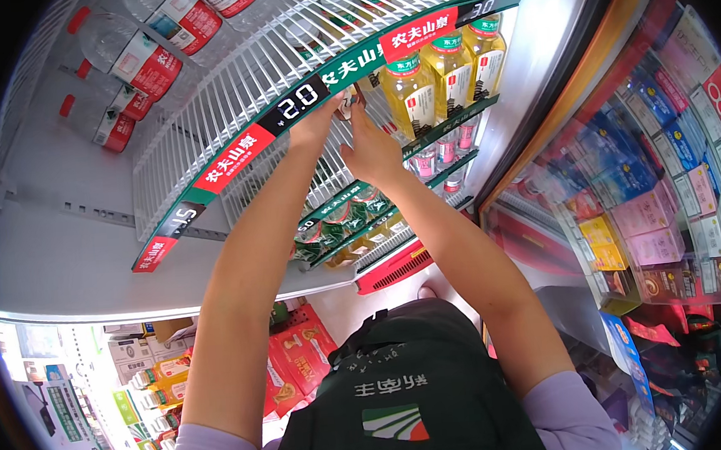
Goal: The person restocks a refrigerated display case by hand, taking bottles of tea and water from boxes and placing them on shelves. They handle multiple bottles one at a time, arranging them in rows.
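Both my arms reach into a drinks cooler, beneath the green front rail of a white wire shelf (227,118). A small dark item with a printed surface, probably a bottle (347,105), is held between my hands; the rail hides part of it. My left hand (316,123) grips its left side, with the fingertips partly hidden. My right hand (372,146) has its fingers up against its right side and the thumb apart. Right of my hands stand yellow tea bottles (411,99) with green caps, upright on the lower shelf (447,125).
Red-capped water bottles (129,59) lie on the upper shelf. Lower racks hold pink-labelled bottles (425,163) and green-wrapped bottles (359,209). The cooler's door frame (552,92) bounds the right side. Red cartons (294,358) stand behind my left arm; a rack of small boxes (655,223) is at right.
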